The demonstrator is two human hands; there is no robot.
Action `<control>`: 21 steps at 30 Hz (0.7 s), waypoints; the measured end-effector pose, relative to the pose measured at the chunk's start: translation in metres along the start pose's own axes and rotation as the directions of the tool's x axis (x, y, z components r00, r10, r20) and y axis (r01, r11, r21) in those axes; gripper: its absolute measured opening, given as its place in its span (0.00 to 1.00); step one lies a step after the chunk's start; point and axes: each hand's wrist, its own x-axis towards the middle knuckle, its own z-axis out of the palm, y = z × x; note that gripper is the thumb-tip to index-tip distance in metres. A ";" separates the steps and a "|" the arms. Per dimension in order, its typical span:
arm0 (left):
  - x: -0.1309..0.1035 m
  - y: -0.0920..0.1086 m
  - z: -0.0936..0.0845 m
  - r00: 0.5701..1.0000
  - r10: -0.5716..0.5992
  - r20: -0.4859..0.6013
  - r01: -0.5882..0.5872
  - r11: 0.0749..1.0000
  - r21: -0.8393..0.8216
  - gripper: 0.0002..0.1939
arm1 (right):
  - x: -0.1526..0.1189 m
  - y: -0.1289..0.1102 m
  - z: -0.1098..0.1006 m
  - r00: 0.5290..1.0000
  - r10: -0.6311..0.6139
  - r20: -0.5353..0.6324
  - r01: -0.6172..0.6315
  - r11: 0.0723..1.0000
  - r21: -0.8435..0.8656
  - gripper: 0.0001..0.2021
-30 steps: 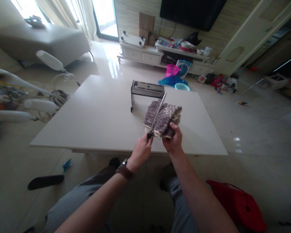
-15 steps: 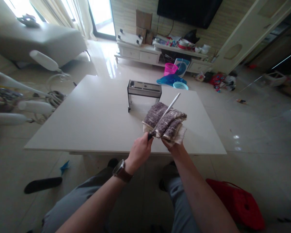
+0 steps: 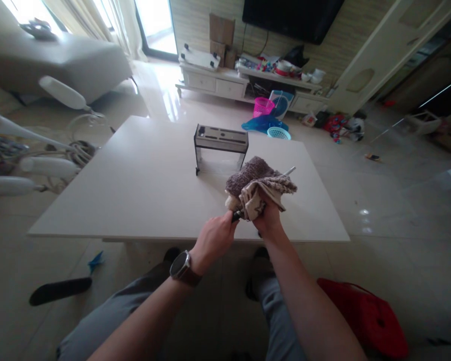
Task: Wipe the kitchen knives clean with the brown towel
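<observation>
My left hand (image 3: 215,236), with a watch on its wrist, is closed around the black handle of a long, narrow knife (image 3: 290,171). A brown and beige towel (image 3: 253,175) is folded over the blade, so only the bright tip shows past its right side. My right hand (image 3: 269,218) grips the towel from below and the right, pressing it around the blade; some of its fingers are hidden. Just beyond the towel, a knife stand (image 3: 221,139) with a slotted metal top and clear sides stands upright on the white table (image 3: 135,190).
A red bag (image 3: 364,316) lies on the floor at the right. White padded arms (image 3: 50,166) of some equipment reach near the table's left edge. Pink (image 3: 263,107) and light blue (image 3: 278,133) baskets are on the floor beyond the table, before a white TV cabinet (image 3: 229,87).
The towel, which lay under the bare blade, is now folded over it by my right hand. The blade has tilted lower to the right, and my left hand keeps hold of the handle.
</observation>
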 end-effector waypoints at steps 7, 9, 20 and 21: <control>0.000 -0.011 0.001 0.999 -0.014 -0.032 0.014 1.000 -0.019 0.11 | 0.010 -0.013 -0.010 1.000 0.006 -0.003 -0.006 0.997 0.081 0.12; 0.000 -0.010 0.004 0.998 -0.036 -0.055 0.029 0.992 -0.123 0.11 | 0.011 -0.013 -0.014 0.999 -0.028 -0.021 0.029 0.998 0.064 0.12; 0.016 -0.010 -0.007 0.931 -0.258 -0.260 0.049 0.792 -0.609 0.18 | 0.011 -0.012 -0.020 0.996 -0.004 -0.086 0.004 1.000 -0.007 0.17; 0.019 -0.014 -0.012 0.920 -0.272 -0.282 0.046 0.789 -0.613 0.19 | 0.011 -0.011 -0.019 0.996 0.011 -0.085 -0.015 0.999 -0.037 0.18</control>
